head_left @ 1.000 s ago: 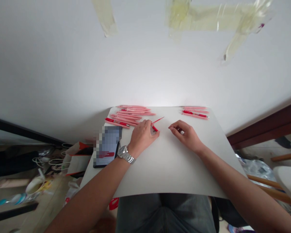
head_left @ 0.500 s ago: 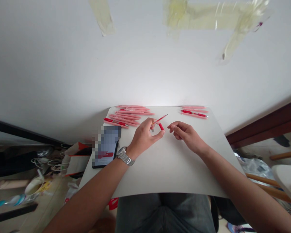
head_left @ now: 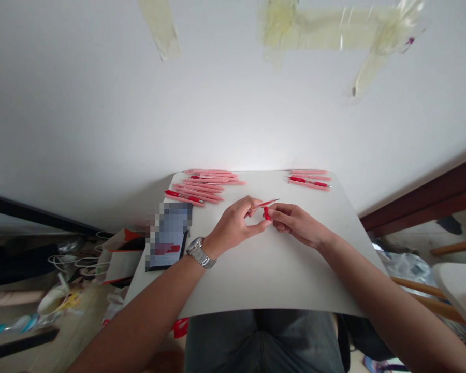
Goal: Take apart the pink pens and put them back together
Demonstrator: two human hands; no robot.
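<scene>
My left hand (head_left: 241, 220), with a watch on its wrist, is closed over the middle of the white table (head_left: 279, 274). A thin red pen refill (head_left: 267, 203) sticks out from its fingers, its dark tip to the upper right. Near the left thumb tip is a short red pen barrel piece (head_left: 266, 213). My right hand (head_left: 293, 220) meets it from the other side, thumb and forefinger pinched at the piece. The right hand's other fingers are curled, and the inside of that hand is hidden.
Several pink pens (head_left: 205, 185), one with a red barrel, lie at the back left. A smaller row of pens (head_left: 309, 181) lies at the back right. A phone or tablet (head_left: 170, 235) rests on the left edge. A wall (head_left: 233, 103) rises behind the table.
My right hand has moved left and its fingers have closed at the red barrel piece. The left hand has shifted slightly right and nearer, carrying the refill and piece.
</scene>
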